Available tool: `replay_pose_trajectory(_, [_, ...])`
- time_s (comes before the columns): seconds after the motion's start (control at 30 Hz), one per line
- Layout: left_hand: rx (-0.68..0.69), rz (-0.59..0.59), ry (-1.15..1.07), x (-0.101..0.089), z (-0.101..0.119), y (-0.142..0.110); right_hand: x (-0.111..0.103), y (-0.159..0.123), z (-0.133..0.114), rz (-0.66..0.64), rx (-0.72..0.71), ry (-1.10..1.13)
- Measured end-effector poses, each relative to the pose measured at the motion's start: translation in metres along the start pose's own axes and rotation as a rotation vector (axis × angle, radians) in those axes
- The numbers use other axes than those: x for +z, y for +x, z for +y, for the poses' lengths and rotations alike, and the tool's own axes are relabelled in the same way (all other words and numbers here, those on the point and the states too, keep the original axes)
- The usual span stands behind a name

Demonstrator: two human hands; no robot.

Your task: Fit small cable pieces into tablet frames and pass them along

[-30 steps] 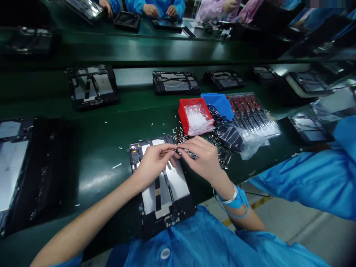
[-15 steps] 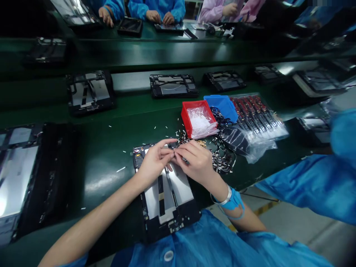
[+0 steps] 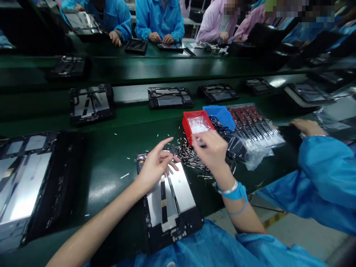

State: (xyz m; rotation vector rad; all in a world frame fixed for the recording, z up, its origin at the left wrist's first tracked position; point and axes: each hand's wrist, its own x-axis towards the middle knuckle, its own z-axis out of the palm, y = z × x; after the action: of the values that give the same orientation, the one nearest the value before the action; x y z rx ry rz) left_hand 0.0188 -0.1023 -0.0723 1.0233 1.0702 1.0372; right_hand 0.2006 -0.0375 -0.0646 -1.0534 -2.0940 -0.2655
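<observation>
Beyond the wide tablet (image 3: 170, 99) I see a blue-clad co-worker (image 3: 160, 20); left of the wide tablet, another device (image 3: 93, 104).

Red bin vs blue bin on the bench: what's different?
The red bin holds small white pieces; dark cables bunch at the near side of the blue bin. The red bin sits farther left and nearer the person than the blue bin. The right hand overlaps the red bin in view, but not the blue bin. Both are open-topped, on the green bench.
</observation>
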Motion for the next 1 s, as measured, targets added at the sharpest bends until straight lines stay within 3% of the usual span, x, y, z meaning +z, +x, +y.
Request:
replay_pose_trajectory(0.1, [0.028, 0.018, -0.063, -0.003, 0.003, 0.002, -0.002, 0.010, 0.020, -0.020, 0.142, -0.199])
replay_pose_trajectory(0.17, [0.031, 0.032, -0.078, -0.004, 0.003, 0.004, -0.003, 0.009, 0.014, -0.076, 0.057, -0.165])
replay_pose_trajectory(0.23, [0.021, 0.025, -0.089, -0.004, 0.003, 0.003, -0.002, 0.003, -0.004, -0.102, -0.127, -0.017])
replay_pose_trajectory(0.3, [0.006, -0.010, -0.102, -0.003, 0.002, 0.001, 0.001, -0.005, -0.022, -0.067, -0.257, 0.110])
replay_pose_trajectory(0.4, [-0.015, -0.051, -0.049, -0.005, 0.005, 0.001, 0.008, -0.010, -0.036, 0.011, -0.289, 0.217])
replay_pose_trajectory(0.47, [-0.011, 0.002, 0.065, -0.012, 0.008, 0.010, 0.012, -0.010, -0.033, 0.048, -0.249, 0.243])
replay_pose_trajectory(0.57, [0.035, 0.239, 0.229, -0.034, 0.018, 0.049, 0.012, -0.011, -0.021, 0.118, -0.151, 0.242])
replay_pose_trajectory(0.67, [0.062, 0.537, 0.348, -0.063, 0.029, 0.108, 0.008, -0.013, -0.012, 0.168, -0.107, 0.249])
replay_pose_trajectory(0.73, [0.035, 0.664, 0.405, -0.082, 0.035, 0.144, 0.005, -0.013, -0.010, 0.169, -0.111, 0.249])
replay_pose_trajectory(0.87, [-0.088, 0.764, 0.402, -0.114, 0.044, 0.188, -0.003, -0.012, -0.009, 0.149, -0.153, 0.266])
replay_pose_trajectory(1.0, [-0.176, 0.702, 0.260, -0.122, 0.044, 0.198, -0.008, -0.014, -0.010, 0.099, -0.131, 0.344])
